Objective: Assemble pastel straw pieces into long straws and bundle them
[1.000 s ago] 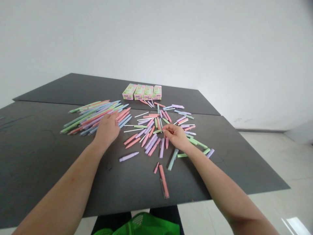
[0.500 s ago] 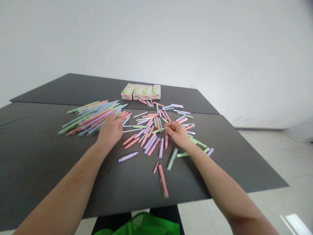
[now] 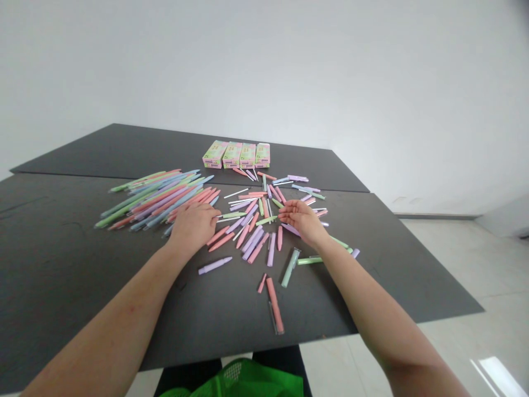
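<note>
Palm down, my left hand (image 3: 194,225) is beside the right end of the pile of long pens (image 3: 157,201) in pastel green, pink, blue and purple. Its fingers are curled together, with the tips at the ends of a white stick (image 3: 228,220) and a light green pen part (image 3: 233,215); what they grip is hidden. My right hand (image 3: 303,221) hovers over the right side of the scattered short pen parts, fingers stretched out and nothing visible in them. Below its fingertips lie a pink pen barrel (image 3: 280,238) and a light green tip piece (image 3: 266,220).
Several small pink-and-green boxes (image 3: 235,155) stand in a row at the back. Nearer the front edge of the dark table (image 3: 198,320) lie a purple pen barrel (image 3: 215,266), a pink capped piece (image 3: 275,306) and a grey-green one (image 3: 291,268). A white wall rises behind.
My left hand has shifted right, away from the pile and over the ends of the white stick and green part. My right hand's fingers have straightened out from a pinch.
</note>
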The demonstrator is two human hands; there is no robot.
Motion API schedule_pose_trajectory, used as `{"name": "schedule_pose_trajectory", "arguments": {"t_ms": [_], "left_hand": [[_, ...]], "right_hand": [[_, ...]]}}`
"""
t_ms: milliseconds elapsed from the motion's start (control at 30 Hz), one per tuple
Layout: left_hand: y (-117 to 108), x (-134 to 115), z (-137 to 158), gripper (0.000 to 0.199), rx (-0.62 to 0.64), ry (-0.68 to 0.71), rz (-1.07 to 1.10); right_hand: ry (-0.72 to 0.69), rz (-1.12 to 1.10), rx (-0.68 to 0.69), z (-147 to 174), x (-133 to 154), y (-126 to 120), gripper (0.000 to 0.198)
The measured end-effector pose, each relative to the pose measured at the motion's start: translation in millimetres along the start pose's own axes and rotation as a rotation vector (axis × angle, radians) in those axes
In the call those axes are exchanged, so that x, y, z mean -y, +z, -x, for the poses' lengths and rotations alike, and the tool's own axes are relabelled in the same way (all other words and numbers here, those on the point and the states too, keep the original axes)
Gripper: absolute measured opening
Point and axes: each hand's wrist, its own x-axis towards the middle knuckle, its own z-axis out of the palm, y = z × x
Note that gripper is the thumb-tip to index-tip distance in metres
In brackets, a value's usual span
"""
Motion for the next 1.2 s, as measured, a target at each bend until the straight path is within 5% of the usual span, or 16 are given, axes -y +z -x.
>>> {"name": "schedule_pose_trajectory", "arguments": {"t_ms": [500,867,1200], "left_hand": [[3.3,-22.0,1.1,0.033,0.061,0.120,0.110],[-0.8,-7.8,0.4,0.035,-0.052,-0.039,0.310],[-21.7,-16.0,5.0,0.020,0.235,-0.031,0.342]], "right_hand": [[0.071,0.102,0.117,9.0,3.6,5.4,0.009],[0.035,-0.025,0.111,5.4,3.4,2.9,0.021],[0.001,0.078,0.159,7.0,3.1,4.3,0.016]]}}
